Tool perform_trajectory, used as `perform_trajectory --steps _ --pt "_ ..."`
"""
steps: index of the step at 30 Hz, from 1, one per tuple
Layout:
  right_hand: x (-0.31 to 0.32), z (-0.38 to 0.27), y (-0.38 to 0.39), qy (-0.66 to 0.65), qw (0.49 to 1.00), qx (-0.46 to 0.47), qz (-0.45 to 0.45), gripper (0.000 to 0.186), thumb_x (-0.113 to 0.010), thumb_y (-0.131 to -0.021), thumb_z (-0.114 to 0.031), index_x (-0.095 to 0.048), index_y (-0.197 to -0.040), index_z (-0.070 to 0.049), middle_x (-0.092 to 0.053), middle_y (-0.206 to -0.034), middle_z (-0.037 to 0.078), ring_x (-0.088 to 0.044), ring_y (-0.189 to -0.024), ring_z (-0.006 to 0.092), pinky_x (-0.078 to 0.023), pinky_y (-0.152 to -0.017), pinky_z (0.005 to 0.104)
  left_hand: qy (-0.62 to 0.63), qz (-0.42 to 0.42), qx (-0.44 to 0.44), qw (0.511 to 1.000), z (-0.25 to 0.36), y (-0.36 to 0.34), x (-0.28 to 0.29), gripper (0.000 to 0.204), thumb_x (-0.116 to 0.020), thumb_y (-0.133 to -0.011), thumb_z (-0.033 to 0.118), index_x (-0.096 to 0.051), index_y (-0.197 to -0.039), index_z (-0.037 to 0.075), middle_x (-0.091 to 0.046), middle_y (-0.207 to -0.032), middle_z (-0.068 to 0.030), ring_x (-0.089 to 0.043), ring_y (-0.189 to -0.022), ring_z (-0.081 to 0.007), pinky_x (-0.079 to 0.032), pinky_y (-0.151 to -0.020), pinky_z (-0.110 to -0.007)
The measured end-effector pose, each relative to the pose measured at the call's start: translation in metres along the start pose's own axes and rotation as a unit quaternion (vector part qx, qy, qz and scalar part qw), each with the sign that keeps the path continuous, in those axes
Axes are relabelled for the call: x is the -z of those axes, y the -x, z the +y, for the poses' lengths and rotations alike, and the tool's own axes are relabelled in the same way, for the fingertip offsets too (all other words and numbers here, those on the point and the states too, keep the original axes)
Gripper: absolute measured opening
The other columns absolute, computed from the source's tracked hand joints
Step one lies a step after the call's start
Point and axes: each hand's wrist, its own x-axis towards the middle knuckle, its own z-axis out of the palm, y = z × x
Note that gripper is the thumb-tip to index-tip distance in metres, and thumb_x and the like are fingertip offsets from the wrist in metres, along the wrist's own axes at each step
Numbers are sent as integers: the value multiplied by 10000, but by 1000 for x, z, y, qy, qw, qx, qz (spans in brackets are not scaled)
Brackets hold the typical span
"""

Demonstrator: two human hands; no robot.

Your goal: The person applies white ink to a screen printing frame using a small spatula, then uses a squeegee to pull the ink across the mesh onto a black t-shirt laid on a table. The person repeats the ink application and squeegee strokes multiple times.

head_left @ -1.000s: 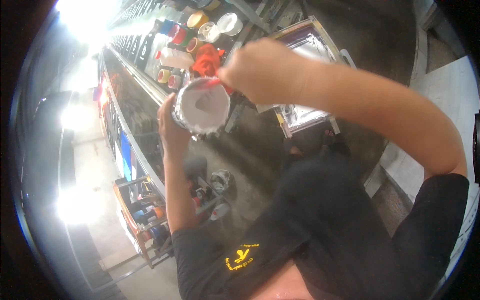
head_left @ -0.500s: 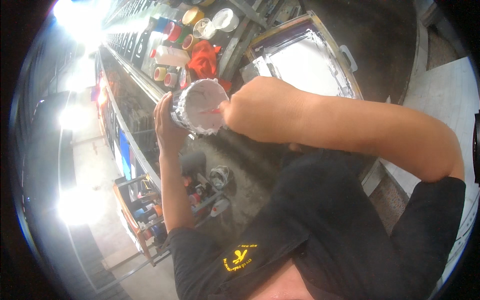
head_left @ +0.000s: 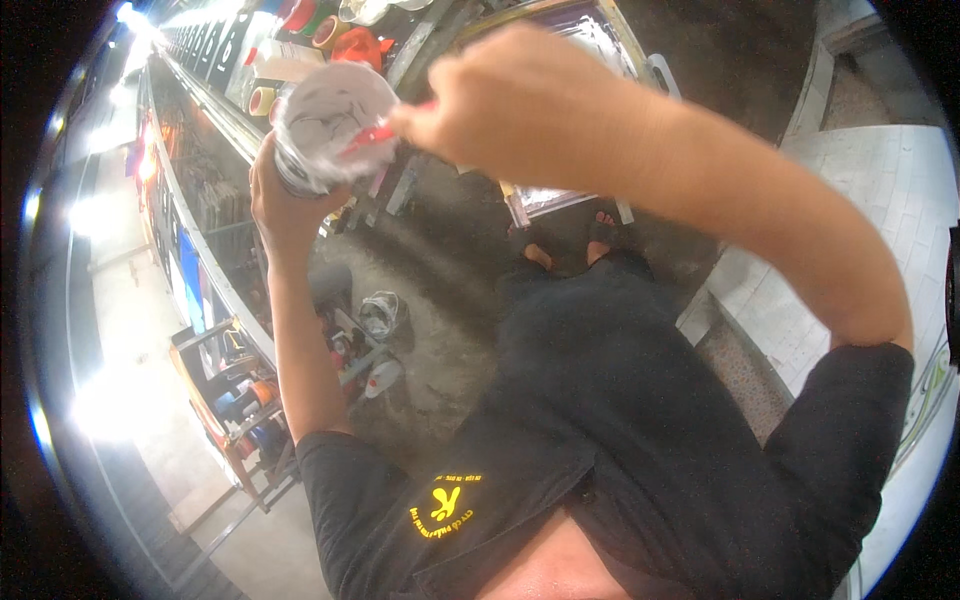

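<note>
Tub (head_left: 300, 178) of white paste (head_left: 335, 104) held up ahead, left of body, left hand (head_left: 288, 210) wrapped around its side. Right hand (head_left: 480, 105) closed on red tool (head_left: 368, 139), angled across mouth; contact with paste unclear. More red showing than half second ago: tool probably drawn partway out, work at tub likely unfinished. Screen-printing frame (head_left: 516, 207) beyond right forearm.

A bench (head_left: 238, 92) carries a bottle (head_left: 287, 66) and cloth (head_left: 362, 46).
</note>
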Motion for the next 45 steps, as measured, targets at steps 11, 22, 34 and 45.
perform_trajectory --steps 11,22,34,45 --pt "45 -79 59 -37 994 -101 -19 402 -713 -938 -100 -767 -1334 -142 -635 -729 96 -668 -646 257 -519 -592 358 238 48 169 955 -37 115 -17 989 -1055 -616 342 -609 -1439 22 -756 -1259 -145 -729 -1138 -241 -577 -1010 -386" --pt "-45 -183 43 -742 386 -540 -97 240 -604 -1128 -269 -647 -1215 -49 -557 -675 -12 -416 -425 24 -313 -370 176 142 149 147 967 -55 211 -48 1090 -1045 -593 329 -525 -1498 13 -676 -1353 -217 -661 -1256 -398 -532 -1088 -482" --pt "7 -164 90 -691 446 -548 -153 276 -619 -1122 -272 -681 -1229 -26 -575 -634 -5 -381 -400 15 -285 -348 190 187 150 198 950 -58 232 -34 1048 -1047 -573 290 -558 -1470 54 -692 -1356 -179 -644 -1275 -386 -518 -1100 -491" --pt "-12 -116 152 -135 947 -285 64 477 -756 -971 -61 -726 -1436 -164 -683 -890 78 -646 -697 216 -508 -602 373 274 58 203 938 90 122 -80 986 -1037 -649 342 -577 -1464 32 -726 -1308 -166 -710 -1203 -299 -550 -1051 -425"
